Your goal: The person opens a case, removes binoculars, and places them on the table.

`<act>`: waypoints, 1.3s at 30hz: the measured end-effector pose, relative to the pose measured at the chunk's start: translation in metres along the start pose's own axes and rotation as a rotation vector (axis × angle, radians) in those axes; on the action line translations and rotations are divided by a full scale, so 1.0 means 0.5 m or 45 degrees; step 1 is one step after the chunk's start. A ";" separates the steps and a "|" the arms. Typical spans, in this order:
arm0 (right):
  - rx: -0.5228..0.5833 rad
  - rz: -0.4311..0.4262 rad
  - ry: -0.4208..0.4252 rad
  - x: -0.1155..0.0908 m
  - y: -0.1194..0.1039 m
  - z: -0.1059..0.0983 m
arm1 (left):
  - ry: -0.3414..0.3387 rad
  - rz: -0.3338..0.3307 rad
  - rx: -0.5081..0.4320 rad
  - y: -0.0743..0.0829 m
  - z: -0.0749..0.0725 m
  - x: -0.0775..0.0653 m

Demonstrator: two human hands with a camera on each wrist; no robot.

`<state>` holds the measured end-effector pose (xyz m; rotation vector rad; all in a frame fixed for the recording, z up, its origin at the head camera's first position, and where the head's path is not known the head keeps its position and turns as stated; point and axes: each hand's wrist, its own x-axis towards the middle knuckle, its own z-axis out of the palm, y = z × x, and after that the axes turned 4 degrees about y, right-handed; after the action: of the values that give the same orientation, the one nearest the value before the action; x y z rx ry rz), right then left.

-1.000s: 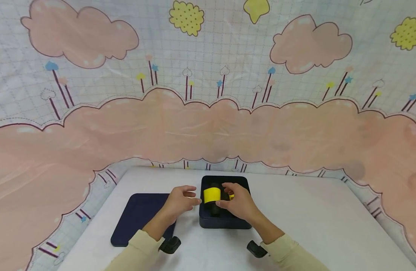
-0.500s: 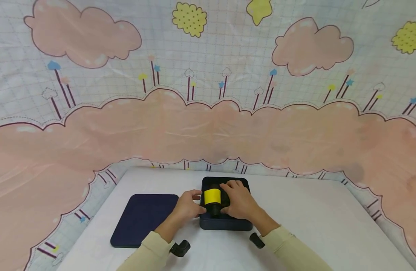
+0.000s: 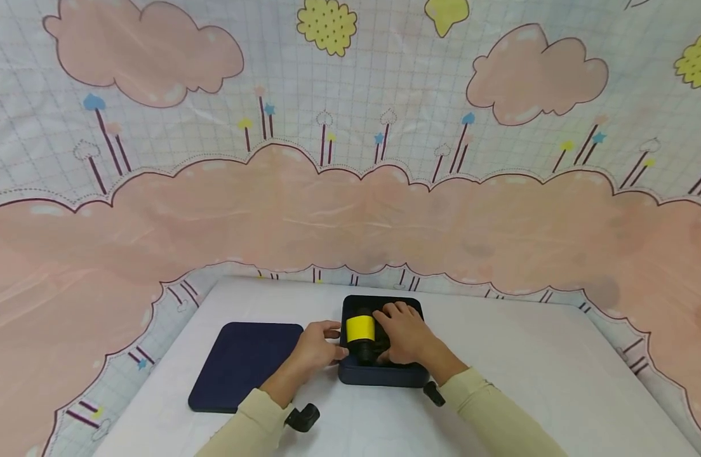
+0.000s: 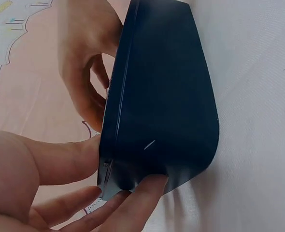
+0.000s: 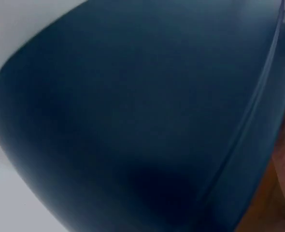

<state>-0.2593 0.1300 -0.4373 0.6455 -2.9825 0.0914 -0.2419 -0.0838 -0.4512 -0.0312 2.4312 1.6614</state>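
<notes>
A dark navy box (image 3: 383,377) stands lidless on the white table. Inside lie what look like black-and-yellow binoculars (image 3: 360,329); their left barrel with a yellow band shows, while the right part is hidden. My left hand (image 3: 315,348) holds the box's left wall, and in the left wrist view its thumb is at the rim with fingers on the outer side (image 4: 171,87). Reaching into the box, my right hand (image 3: 406,336) has its fingers curled over the right part of the binoculars. The right wrist view is mostly filled by the box's side (image 5: 133,96).
A flat navy lid (image 3: 244,365) lies on the table (image 3: 533,381) to the left of the box. Behind the table hangs a patterned cloth (image 3: 350,216). A black wrist device (image 3: 303,417) sticks out below the left sleeve, and another (image 3: 433,393) by the right sleeve.
My left hand has moved right, from beside the box to its left wall. The right hand has lowered onto the right part of the binoculars, covering it. Box and lid stay in place.
</notes>
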 end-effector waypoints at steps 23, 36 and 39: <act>-0.096 -0.076 -0.133 0.039 0.021 0.002 | -0.006 -0.017 0.018 0.003 -0.002 0.001; -0.051 -0.089 -0.178 0.048 0.028 0.003 | -0.004 -0.057 -0.020 -0.004 -0.005 0.004; -0.044 -0.103 -0.170 0.050 0.030 0.004 | 0.002 -0.061 -0.033 -0.005 -0.005 0.007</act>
<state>-0.2884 0.1332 -0.4372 0.7972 -3.0722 -0.0091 -0.2454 -0.0866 -0.4533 -0.0938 2.3908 1.6735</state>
